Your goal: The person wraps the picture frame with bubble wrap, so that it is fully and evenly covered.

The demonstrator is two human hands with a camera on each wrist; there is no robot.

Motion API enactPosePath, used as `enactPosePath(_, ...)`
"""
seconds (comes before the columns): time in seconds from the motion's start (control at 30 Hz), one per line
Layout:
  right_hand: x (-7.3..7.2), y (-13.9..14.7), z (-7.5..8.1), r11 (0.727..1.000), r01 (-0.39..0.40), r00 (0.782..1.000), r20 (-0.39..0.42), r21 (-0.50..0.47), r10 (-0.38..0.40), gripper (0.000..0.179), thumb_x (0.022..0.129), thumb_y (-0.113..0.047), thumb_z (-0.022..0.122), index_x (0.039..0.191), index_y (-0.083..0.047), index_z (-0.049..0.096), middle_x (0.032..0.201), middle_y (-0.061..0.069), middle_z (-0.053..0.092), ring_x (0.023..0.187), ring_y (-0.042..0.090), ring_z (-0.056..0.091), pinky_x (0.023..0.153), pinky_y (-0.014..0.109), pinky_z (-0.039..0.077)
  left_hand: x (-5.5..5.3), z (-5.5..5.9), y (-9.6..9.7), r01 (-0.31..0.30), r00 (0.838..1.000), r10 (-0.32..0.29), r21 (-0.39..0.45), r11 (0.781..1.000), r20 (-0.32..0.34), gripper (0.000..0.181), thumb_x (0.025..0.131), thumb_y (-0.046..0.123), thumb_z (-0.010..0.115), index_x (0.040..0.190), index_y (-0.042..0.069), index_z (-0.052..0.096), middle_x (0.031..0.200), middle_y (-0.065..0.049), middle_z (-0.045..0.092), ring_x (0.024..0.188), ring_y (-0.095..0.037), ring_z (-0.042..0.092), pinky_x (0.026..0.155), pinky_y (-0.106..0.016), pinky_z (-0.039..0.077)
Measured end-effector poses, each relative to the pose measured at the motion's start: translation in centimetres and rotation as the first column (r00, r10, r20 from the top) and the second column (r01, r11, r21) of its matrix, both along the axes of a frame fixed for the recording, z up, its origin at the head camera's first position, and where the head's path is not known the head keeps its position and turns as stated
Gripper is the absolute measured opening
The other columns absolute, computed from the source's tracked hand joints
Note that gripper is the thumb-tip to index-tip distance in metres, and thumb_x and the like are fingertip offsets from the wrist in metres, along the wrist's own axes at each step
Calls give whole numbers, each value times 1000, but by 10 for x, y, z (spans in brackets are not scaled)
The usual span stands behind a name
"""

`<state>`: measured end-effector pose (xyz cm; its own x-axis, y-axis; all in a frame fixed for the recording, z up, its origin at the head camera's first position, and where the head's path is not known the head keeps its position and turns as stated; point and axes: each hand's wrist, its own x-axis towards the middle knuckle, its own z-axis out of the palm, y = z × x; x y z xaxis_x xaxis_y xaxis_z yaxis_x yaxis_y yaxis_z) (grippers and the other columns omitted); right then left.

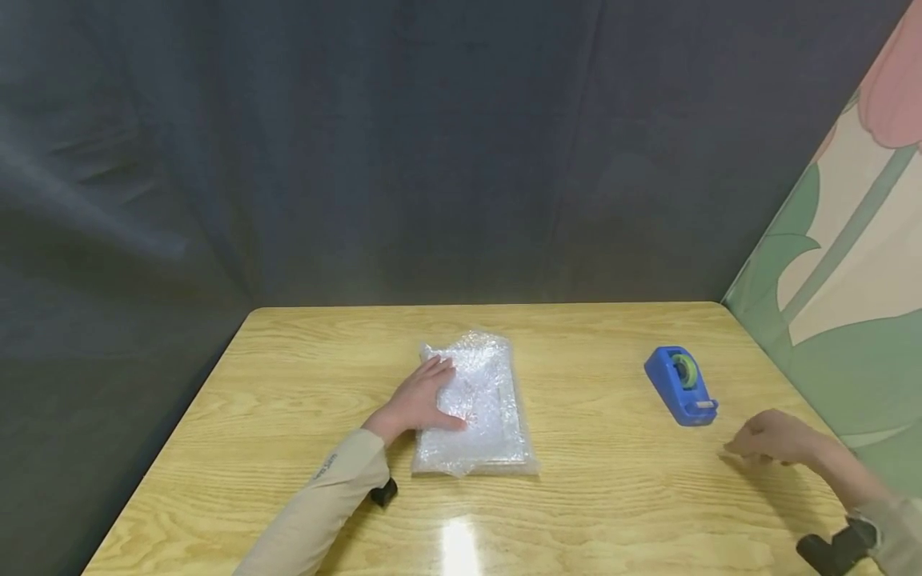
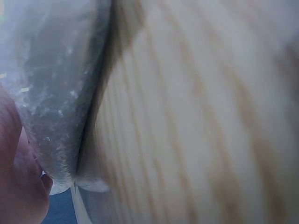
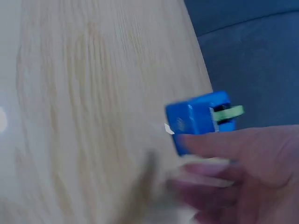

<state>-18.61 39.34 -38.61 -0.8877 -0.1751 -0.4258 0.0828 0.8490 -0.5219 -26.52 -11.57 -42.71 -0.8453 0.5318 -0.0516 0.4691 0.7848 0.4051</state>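
Observation:
A flat item wrapped in bubble wrap (image 1: 490,400) lies on the table. My left hand (image 1: 421,402) rests on its left part, fingers and thumb spread over the wrap. The left wrist view has the wrapped edge (image 2: 60,107) close up, with part of that hand (image 2: 23,182) at the lower left. On the right, my right hand (image 1: 778,438) hovers low over the wood, just in front of a blue tape dispenser (image 1: 677,388), fingers bent and thumb near the forefinger. Motion blurs these fingers in the right wrist view; I cannot tell whether they pinch a piece of tape.
The dispenser carries a roll of tape with a green core (image 1: 685,371). Light wood-grain table (image 1: 288,376) extends around the things. A dark curtain (image 1: 432,160) hangs behind and at the left; a flower-patterned cloth (image 1: 857,320) borders the right side.

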Motion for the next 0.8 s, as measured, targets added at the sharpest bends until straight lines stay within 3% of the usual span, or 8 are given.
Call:
enactPosePath(0.1, -2, -6, -9, 997, 71, 975, -212, -15, -73, 33, 87, -22, 58, 91, 10, 62, 83, 16, 64, 70, 15, 56, 55, 28, 46, 0, 0, 0, -1, 1000, 1, 4, 1000, 2, 98, 66, 55, 71, 140, 4, 33, 148, -8, 23, 138, -25, 10, 112, -40, 12)
enactPosePath(0.2, -1, -12, -20, 978, 198, 934, -291, -66, -209, 40, 88, -25, 58, 96, 14, 60, 90, 22, 65, 74, 15, 56, 59, 28, 44, 0, -1, 0, 2, 1000, -2, 12, 1000, -1, 98, 66, 55, 71, 139, 3, 33, 148, -8, 23, 138, -25, 11, 112, -40, 12)
enactPosePath(0.33, 3, -17, -34, 930, 312, 898, -258, -196, -356, 48, 89, -30, 56, 104, 16, 57, 92, 20, 65, 70, 3, 54, 59, 24, 46, -1, -1, 0, -2, 1000, 2, 10, 1000, 4, 98, 66, 55, 71, 139, 3, 33, 148, -8, 23, 138, -24, 10, 112, -39, 11)
enactPosePath(0.43, 6, -20, -41, 884, 367, 877, -209, -290, -433, 54, 89, -32, 56, 108, 19, 53, 89, 9, 66, 68, -4, 53, 59, 20, 50, -1, -2, 0, -6, 1000, 6, 6, 1000, 3, 98, 66, 55, 72, 140, 4, 33, 148, -7, 22, 138, -24, 9, 112, -39, 11)
enactPosePath(0.63, 7, -23, -51, 822, 423, 837, -184, -382, -516, 52, 88, -35, 57, 104, 14, 57, 78, -18, 59, 67, -6, 54, 60, 16, 50, -2, -3, -1, -4, 1000, 4, 6, 1000, -1, 98, 66, 55, 71, 140, 4, 33, 148, -7, 22, 138, -24, 10, 112, -39, 11)
enactPosePath(0.8, 7, -25, -54, 792, 451, 811, -182, -412, -556, 39, 87, -37, 58, 93, 1, 64, 73, -25, 55, 67, -5, 54, 59, 16, 49, -1, -3, 0, 1, 1000, -1, 9, 1000, 2, 98, 66, 55, 72, 140, 3, 32, 149, -8, 22, 138, -24, 9, 112, -38, 11)
